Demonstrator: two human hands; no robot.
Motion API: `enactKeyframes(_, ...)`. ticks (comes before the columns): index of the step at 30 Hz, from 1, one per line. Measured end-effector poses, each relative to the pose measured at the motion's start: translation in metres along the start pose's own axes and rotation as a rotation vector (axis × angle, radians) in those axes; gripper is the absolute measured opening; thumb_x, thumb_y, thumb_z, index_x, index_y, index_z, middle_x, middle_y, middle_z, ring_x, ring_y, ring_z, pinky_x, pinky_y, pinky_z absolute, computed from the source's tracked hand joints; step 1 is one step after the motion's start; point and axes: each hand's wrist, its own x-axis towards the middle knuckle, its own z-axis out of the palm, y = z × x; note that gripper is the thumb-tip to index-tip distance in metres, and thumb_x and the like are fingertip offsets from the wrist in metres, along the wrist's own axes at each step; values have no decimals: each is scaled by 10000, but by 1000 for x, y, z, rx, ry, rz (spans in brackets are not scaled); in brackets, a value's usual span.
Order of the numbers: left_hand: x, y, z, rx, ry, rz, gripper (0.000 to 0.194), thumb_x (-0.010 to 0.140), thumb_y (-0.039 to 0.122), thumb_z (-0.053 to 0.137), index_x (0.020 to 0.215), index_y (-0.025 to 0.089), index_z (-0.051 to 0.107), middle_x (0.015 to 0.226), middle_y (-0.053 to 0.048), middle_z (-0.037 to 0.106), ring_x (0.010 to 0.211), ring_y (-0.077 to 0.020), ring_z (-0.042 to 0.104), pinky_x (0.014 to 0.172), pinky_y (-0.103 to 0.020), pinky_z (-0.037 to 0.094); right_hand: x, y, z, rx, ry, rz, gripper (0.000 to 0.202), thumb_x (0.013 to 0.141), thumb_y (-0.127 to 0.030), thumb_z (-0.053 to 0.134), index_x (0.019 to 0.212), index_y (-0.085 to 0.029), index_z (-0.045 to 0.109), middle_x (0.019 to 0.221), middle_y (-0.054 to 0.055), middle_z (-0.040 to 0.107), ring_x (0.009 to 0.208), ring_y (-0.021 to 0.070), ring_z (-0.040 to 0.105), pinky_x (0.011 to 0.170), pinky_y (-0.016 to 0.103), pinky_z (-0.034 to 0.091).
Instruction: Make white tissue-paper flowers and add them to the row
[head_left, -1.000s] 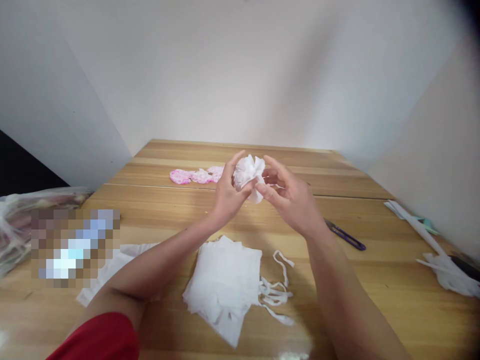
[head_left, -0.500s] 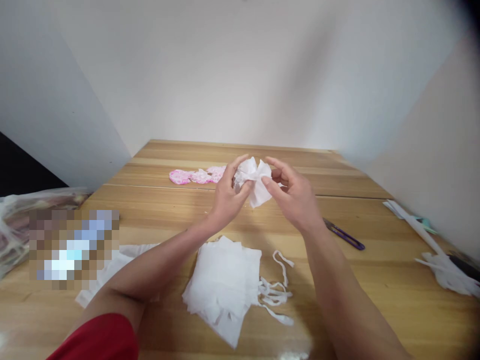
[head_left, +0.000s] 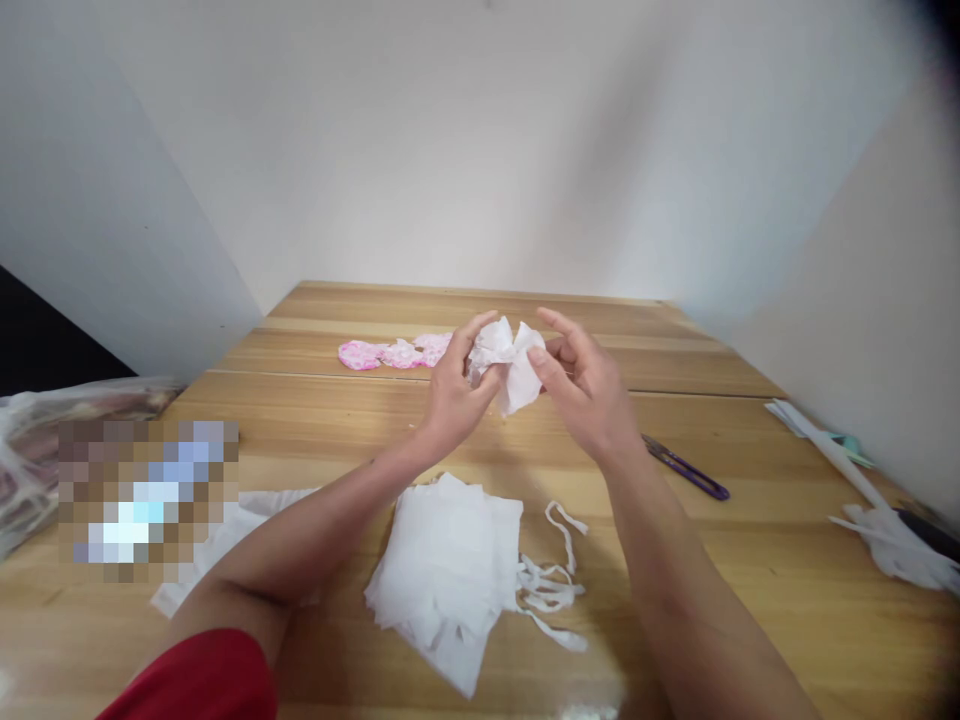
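Note:
Above the wooden table, a gathered white tissue flower [head_left: 517, 370] sits between my hands. My left hand [head_left: 457, 385] is closed on its left side, thumb in front. On the right side, my right hand [head_left: 589, 385] pinches an edge of the thin white material between thumb and fingers, its index finger raised. A stack of white tissue sheets [head_left: 450, 560] lies below my hands, with thin twisted white strips [head_left: 551, 590] at its right. Pink and white paper flowers [head_left: 401, 353] lie behind my left hand, which partly hides them.
Purple thread snips [head_left: 688, 470] lie beside my right forearm. White strips and crumpled material [head_left: 892, 540] are at the right edge. A clear plastic bag [head_left: 45, 440] and more white sheets [head_left: 210, 555] lie at left, near a pixelated patch. Walls border the wooden table [head_left: 330, 430].
My right hand has shifted slightly, its index finger lifting a little away from the flower. The flower's right petal has turned slightly. My left hand stays nearly where it was.

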Motion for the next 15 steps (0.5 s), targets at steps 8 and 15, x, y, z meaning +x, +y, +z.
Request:
enactKeyframes(8, 6, -1, 1, -179, 35, -174, 479, 818, 245, 647, 1269, 232, 487, 1247, -83, 590, 1089, -193, 593, 929, -324, 480, 3, 5, 1, -132, -64, -3, 581, 819, -232, 584, 1389, -273, 485, 910, 13, 695, 701, 151, 622, 702, 332, 536)
enactKeyframes(15, 4, 1, 0, -118, 28, -138, 470, 825, 224, 634, 1272, 233, 488, 1323, -87, 559, 1201, -215, 546, 1004, -351, 444, -14, -25, -6, -227, 130, -268, 364, 885, -273, 549, 1241, -291, 623, 975, 33, 720, 836, 180, 653, 786, 348, 538)
